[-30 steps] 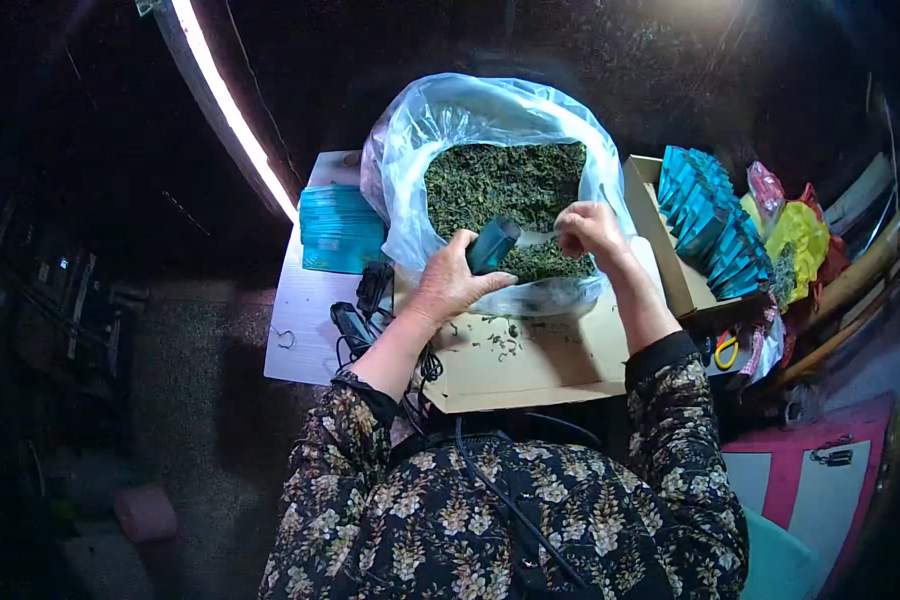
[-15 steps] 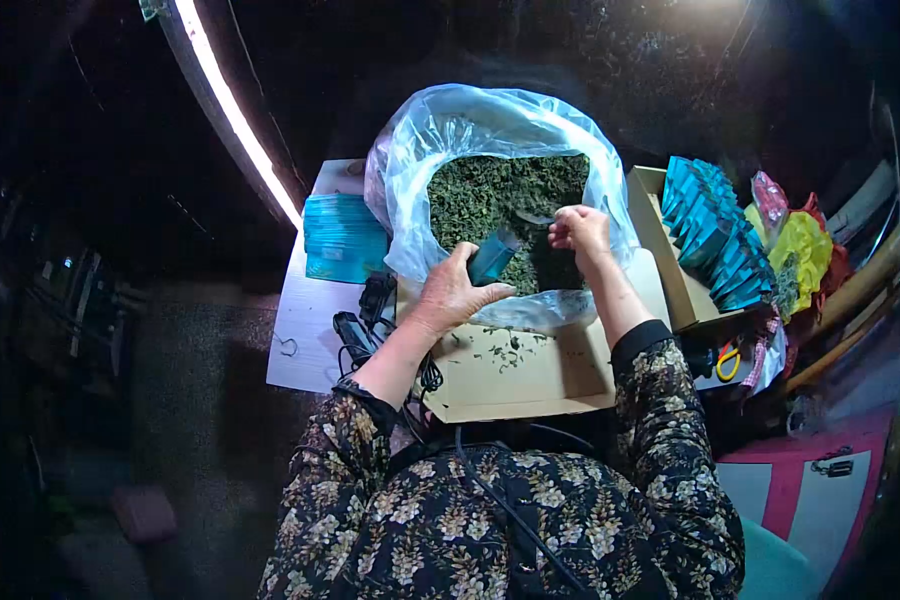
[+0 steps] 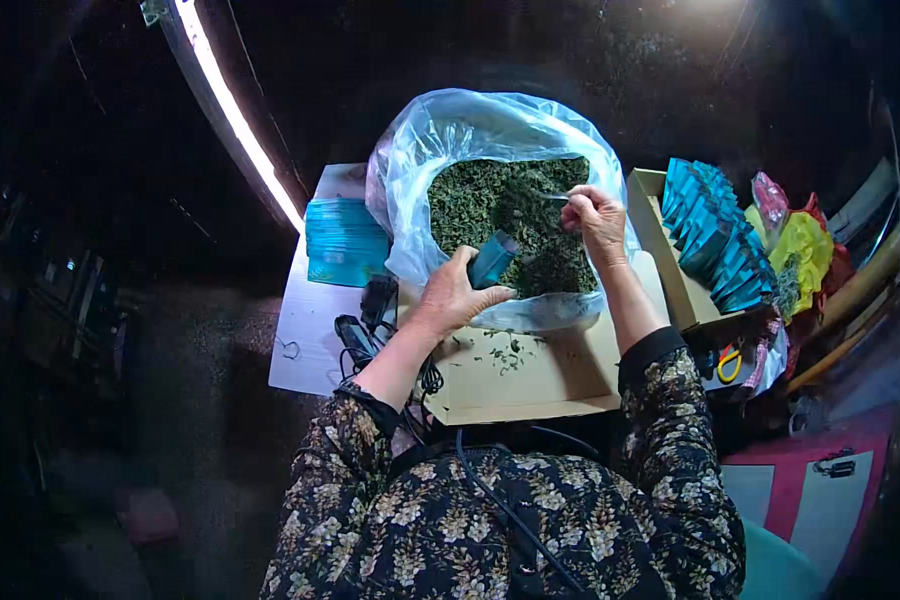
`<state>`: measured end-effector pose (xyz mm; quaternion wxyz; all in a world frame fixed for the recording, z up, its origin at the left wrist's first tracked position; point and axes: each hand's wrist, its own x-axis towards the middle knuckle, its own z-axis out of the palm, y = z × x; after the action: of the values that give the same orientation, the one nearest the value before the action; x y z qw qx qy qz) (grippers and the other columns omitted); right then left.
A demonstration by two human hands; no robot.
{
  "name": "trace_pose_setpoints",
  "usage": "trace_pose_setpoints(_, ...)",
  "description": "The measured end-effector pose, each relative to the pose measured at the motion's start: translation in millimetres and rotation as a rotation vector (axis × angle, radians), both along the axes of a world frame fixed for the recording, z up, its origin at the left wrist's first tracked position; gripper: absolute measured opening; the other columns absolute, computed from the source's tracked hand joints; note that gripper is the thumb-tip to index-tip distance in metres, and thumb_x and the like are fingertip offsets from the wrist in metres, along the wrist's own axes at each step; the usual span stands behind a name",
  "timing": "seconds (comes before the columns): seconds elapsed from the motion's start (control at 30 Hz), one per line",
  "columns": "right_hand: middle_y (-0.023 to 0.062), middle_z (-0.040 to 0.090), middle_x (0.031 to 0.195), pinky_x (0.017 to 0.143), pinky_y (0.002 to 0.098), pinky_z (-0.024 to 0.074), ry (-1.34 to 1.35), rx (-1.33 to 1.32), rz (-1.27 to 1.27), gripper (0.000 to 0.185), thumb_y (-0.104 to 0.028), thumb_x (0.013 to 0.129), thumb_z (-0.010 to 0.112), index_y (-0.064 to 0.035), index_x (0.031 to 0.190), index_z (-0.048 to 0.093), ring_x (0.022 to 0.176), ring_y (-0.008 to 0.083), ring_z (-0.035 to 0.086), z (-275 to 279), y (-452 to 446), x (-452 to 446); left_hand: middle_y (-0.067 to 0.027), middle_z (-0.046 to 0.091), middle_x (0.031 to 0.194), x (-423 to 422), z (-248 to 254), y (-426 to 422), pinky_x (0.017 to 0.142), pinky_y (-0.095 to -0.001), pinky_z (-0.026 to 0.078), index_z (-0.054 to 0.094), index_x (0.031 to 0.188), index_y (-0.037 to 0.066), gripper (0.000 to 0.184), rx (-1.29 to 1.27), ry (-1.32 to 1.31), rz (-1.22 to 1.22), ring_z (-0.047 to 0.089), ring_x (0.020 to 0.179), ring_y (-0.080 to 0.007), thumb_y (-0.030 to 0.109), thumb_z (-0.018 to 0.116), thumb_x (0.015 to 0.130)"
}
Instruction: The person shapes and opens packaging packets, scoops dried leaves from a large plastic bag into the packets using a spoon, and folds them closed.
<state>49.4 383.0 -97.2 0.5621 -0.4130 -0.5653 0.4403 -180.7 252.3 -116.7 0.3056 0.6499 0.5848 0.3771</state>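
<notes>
My left hand [image 3: 452,298] is closed around a small blue packet [image 3: 492,262], whose open end tilts up and to the right. In my right hand [image 3: 597,222] the fingers pinch the handle of a thin spoon [image 3: 556,196]; its tip is hard to make out against the leaves. Both hands are over a large clear plastic bag [image 3: 402,180], its mouth spread wide. Dried dark green leaves [image 3: 462,200] fill the bag. Beneath its near side, a cardboard box [image 3: 530,392] has loose leaf bits scattered on it.
A stack of flat blue packets [image 3: 346,242] lies on the white table [image 3: 305,345] at left, near black cables [image 3: 355,335]. To the right, a cardboard box [image 3: 670,270] holds several filled blue packets [image 3: 715,235]. Yellow-handled scissors [image 3: 729,366] and a yellow bag [image 3: 802,255] are beyond it.
My right hand and the spoon have moved up and slightly right over the leaves. My left hand stays in nearly the same place with the packet.
</notes>
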Motion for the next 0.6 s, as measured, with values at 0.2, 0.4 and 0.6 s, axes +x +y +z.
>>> trace_pose_setpoints(0.2, 0.0065, 0.065, 0.067, 0.052, 0.0239, 0.0487, 0.036, 0.037, 0.145, 0.01, -0.008, 0.089, 0.058, -0.0019, 0.089, 0.066, 0.057, 0.0114, 0.061, 15.1, -33.9, 7.3, -0.0213, 0.065, 0.095, 1.2, 3.0, -2.0, 0.08, -0.0424, 0.05, 0.052, 0.113, 0.002, 0.077, -0.015, 0.0, 0.005, 0.065, 0.09, -0.0352, 0.05, 0.085, 0.062)
trace_pose_setpoints(0.4, 0.0042, 0.062, 0.063, 0.051, 0.0237, 0.0467, -0.078, 0.033, 0.278, 0.01, -0.006, 0.089, 0.057, -0.0013, 0.087, 0.065, 0.054, 0.0101, 0.057, 24.6, -63.4, 9.2, -0.022, 0.065, 0.097, 3.5, 2.7, -0.2, 0.08, -0.0429, 0.05, 0.052, 0.113, 0.002, 0.077, -0.013, 0.04, 0.023, 0.065, 0.091, -0.0355, 0.047, 0.085, 0.062)
trace_pose_setpoints(0.6, 0.0034, 0.061, 0.064, 0.053, 0.0243, 0.0473, -0.264, 0.028, 0.389, 0.008, -0.005, 0.087, 0.058, -0.0011, 0.086, 0.064, 0.056, 0.011, 0.057, 39.9, -67.5, -0.5, -0.0222, 0.065, 0.099, 5.9, 1.3, -1.3, 0.081, -0.0434, 0.05, 0.051, 0.113, 0.002, 0.075, 0.018, 0.066, 0.023, 0.064, 0.093, -0.0364, 0.046, 0.086, 0.062)
